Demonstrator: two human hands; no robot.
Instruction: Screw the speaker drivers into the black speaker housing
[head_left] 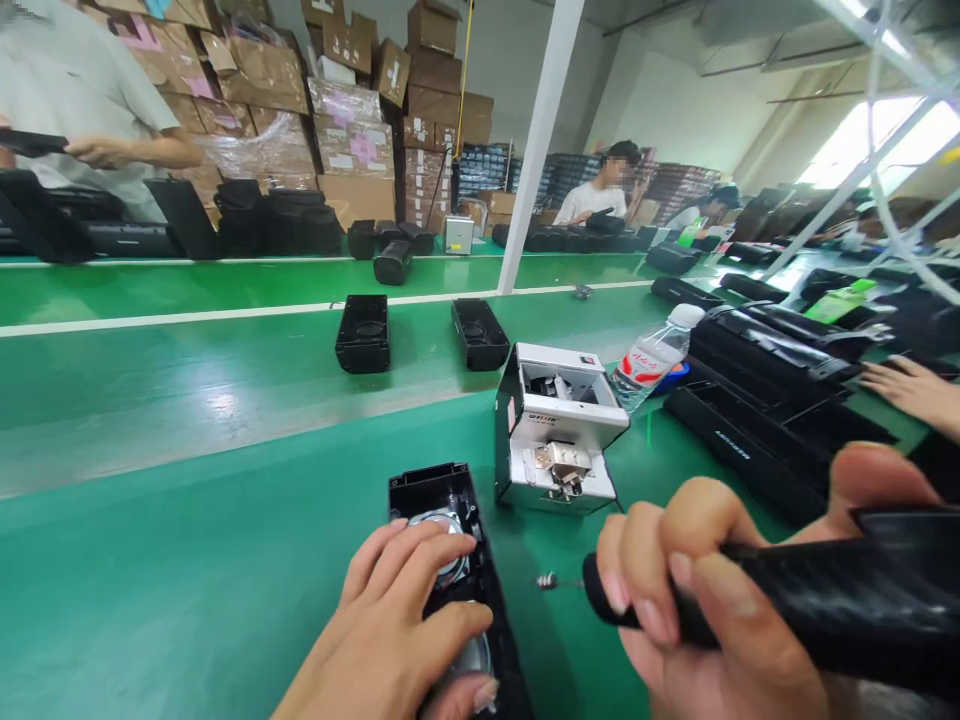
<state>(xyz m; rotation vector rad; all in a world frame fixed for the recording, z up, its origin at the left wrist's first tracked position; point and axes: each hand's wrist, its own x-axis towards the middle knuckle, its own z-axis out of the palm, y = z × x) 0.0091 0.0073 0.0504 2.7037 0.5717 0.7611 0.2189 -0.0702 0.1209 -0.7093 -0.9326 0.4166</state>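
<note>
The rigid, light-looking speaker housing is pressed flat under the spread left hand; the electric screwdriver is gripped tightly by the curled right hand

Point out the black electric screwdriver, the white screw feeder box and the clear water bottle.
Black electric screwdriver (825,600): head view, on its barrel, in the right hand.
White box-shaped screw feeder (559,425): head view, on its front face.
Clear plastic water bottle with white cap (649,365): head view, on its red label.
</note>
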